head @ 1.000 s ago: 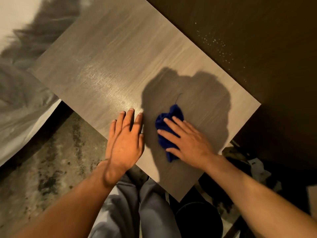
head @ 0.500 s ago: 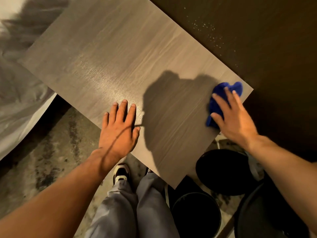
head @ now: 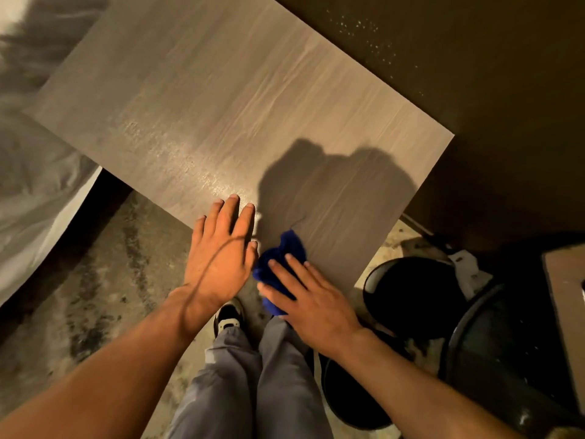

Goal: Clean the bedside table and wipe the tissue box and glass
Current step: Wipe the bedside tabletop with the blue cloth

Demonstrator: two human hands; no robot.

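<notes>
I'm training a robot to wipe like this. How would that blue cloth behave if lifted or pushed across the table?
The blue cloth is bunched in soft folds under the right hand, so it is probably floppy and would droop when lifted. It looks light. Pushed on the smooth bedside table, it would likely slide but crumple.

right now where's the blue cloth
Head view: the blue cloth lies under the right hand on the table's near edge, beside the left hand.
</notes>
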